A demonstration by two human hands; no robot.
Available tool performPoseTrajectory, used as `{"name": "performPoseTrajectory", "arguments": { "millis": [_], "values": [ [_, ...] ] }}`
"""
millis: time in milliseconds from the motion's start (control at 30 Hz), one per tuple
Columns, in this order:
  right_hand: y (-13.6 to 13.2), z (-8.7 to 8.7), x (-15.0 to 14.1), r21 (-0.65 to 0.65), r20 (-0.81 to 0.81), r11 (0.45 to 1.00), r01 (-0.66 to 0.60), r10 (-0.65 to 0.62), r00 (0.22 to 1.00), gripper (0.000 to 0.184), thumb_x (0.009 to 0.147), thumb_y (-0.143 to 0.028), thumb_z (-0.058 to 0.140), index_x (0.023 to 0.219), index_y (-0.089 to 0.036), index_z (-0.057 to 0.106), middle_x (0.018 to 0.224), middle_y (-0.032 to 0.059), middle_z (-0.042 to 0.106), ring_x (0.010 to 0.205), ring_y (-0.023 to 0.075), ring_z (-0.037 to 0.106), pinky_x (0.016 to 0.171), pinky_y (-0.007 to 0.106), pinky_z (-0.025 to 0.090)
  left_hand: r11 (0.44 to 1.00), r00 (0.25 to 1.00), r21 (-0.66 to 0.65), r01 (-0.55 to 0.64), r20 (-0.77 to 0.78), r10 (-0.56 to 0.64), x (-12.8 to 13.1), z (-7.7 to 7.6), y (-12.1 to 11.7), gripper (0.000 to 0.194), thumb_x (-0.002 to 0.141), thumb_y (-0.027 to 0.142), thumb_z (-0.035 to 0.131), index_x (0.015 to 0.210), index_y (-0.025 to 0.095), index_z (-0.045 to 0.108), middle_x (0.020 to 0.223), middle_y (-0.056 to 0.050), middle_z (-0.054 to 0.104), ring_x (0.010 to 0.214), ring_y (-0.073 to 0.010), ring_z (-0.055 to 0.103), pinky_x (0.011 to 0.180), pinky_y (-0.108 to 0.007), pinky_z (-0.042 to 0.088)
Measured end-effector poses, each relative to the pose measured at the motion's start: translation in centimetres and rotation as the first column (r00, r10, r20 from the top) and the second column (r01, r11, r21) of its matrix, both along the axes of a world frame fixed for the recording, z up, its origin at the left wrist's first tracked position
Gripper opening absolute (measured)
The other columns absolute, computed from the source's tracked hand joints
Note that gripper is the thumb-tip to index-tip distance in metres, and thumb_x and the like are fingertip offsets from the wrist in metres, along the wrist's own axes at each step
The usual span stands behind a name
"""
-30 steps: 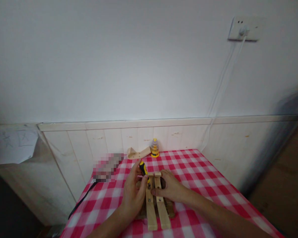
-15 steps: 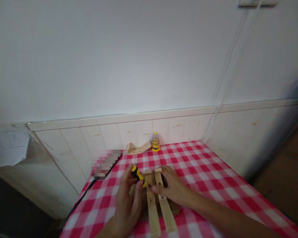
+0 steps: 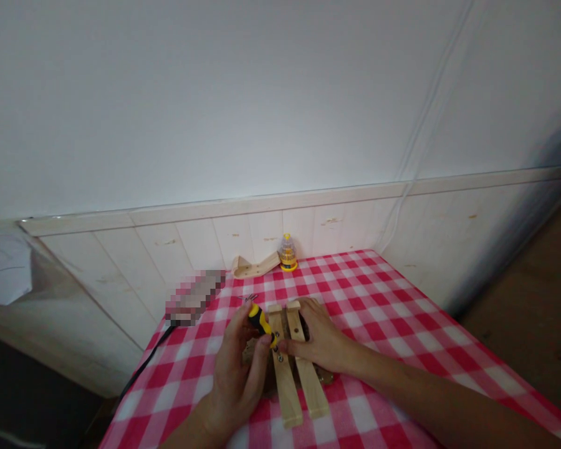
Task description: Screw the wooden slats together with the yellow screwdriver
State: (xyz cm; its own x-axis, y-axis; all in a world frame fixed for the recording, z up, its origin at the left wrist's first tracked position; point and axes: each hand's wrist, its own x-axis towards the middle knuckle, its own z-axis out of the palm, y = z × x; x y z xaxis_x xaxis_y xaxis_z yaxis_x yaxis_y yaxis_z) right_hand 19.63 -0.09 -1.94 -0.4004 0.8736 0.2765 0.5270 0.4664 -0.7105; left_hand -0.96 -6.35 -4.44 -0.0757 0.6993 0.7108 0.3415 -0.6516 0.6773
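My left hand (image 3: 238, 362) is closed around a yellow and black screwdriver (image 3: 260, 321), thumb against the handle. The lower end of the screwdriver points down at the left of two pale wooden strips (image 3: 288, 393), close to its screws. Whether the tip touches a screw I cannot tell. My right hand (image 3: 325, 333) lies over the other wooden strip (image 3: 315, 390), its thumb reaching across to the left strip and its fingers curled round the far side. Under both strips is a brown base, mostly hidden.
A red and white checked cloth (image 3: 369, 324) covers the table. At the back stand a yellow-based clear screw-bit case (image 3: 288, 252) and a bent wooden piece (image 3: 255, 268). Some thin metal pieces (image 3: 250, 297) lie beyond my left hand. A blurred-out flat object (image 3: 196, 299) with a black strap is at left.
The view has tilted and shifted, so the table sits slightly higher. The screwdriver's lower end is now nearer the left strip's screws, and my right thumb has slid slightly over the strips.
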Motion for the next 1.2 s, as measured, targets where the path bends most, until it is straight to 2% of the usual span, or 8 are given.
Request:
{"name": "performPoseTrajectory", "arguments": {
  "millis": [133,367,667,867,933,1067,1200],
  "values": [
    [0.0,0.1,-0.1,0.013,0.054,1.000,0.015,-0.015,0.998,0.049,0.075,-0.052,0.094,0.107,-0.023,0.070,0.112,0.0085,0.072,0.105,0.0326,0.066,0.094,0.047,0.051,0.999,0.999,0.034,-0.009,-0.053,0.011,-0.2,-0.2,0.1,0.059,0.107,0.022,0.060,0.162,0.031,0.043,0.141,-0.013,0.068,0.113,-0.0237,0.076,0.091,-0.033,0.067],
    [0.0,0.2,-0.2,0.008,0.037,1.000,0.012,-0.012,0.999,0.052,0.078,-0.059,0.092,0.108,-0.022,0.071,0.112,0.0096,0.072,0.107,0.0333,0.066,0.097,0.047,0.050,0.985,0.986,0.151,-0.081,-0.135,0.102,-0.3,-0.4,0.5,0.056,0.101,0.024,0.071,0.154,0.029,0.053,0.130,-0.011,0.071,0.109,-0.0245,0.075,0.089,-0.036,0.068],
    [-0.1,0.4,-0.2,0.007,0.085,0.999,0.037,-0.038,0.996,0.047,0.075,-0.053,0.095,0.103,-0.022,0.071,0.108,0.0084,0.073,0.102,0.0329,0.066,0.092,0.047,0.051,0.998,0.995,0.024,-0.062,-0.079,0.063,-0.3,-0.4,0.5,0.055,0.104,0.027,0.065,0.157,0.026,0.050,0.132,-0.014,0.072,0.113,-0.0263,0.076,0.095,-0.039,0.066],
    [-0.1,0.1,-0.2,0.021,0.054,0.999,0.038,-0.039,0.998,0.048,0.074,-0.051,0.096,0.104,-0.023,0.072,0.108,0.0075,0.074,0.103,0.0326,0.067,0.091,0.044,0.051,0.999,0.999,-0.036,0.010,-0.045,-0.012,-0.5,-0.6,0.4,0.057,0.107,0.028,0.061,0.162,0.024,0.044,0.142,-0.019,0.069,0.122,-0.0288,0.075,0.100,-0.041,0.065],
    [0.0,0.0,-0.1,0.023,0.037,0.999,0.038,-0.039,0.999,0.048,0.073,-0.048,0.096,0.105,-0.023,0.072,0.108,0.0071,0.074,0.103,0.0321,0.067,0.091,0.043,0.050,0.998,0.998,-0.047,0.042,-0.033,-0.044,-0.5,-0.5,0.2,0.056,0.108,0.027,0.059,0.162,0.026,0.043,0.142,-0.017,0.070,0.124,-0.0280,0.075,0.099,-0.039,0.066],
    [0.0,0.2,-0.1,0.021,0.038,1.000,0.017,-0.018,0.999,0.046,0.073,-0.048,0.096,0.104,-0.023,0.073,0.107,0.0072,0.075,0.103,0.0327,0.068,0.092,0.044,0.050,0.996,0.995,-0.041,0.085,0.053,-0.083,0.0,0.2,0.3,0.053,0.110,0.029,0.058,0.161,0.031,0.044,0.130,-0.012,0.075,0.117,-0.0228,0.077,0.093,-0.032,0.067],
    [-0.2,0.2,-0.1,0.031,0.039,0.999,0.031,-0.033,0.999,0.047,0.073,-0.050,0.096,0.105,-0.023,0.073,0.108,0.0071,0.076,0.102,0.0323,0.068,0.091,0.043,0.051,0.999,0.971,-0.028,-0.029,0.235,0.035,0.8,0.9,1.0,0.052,0.109,0.035,0.062,0.158,0.032,0.046,0.129,-0.010,0.074,0.112,-0.0195,0.078,0.093,-0.030,0.066]
  ]
}}
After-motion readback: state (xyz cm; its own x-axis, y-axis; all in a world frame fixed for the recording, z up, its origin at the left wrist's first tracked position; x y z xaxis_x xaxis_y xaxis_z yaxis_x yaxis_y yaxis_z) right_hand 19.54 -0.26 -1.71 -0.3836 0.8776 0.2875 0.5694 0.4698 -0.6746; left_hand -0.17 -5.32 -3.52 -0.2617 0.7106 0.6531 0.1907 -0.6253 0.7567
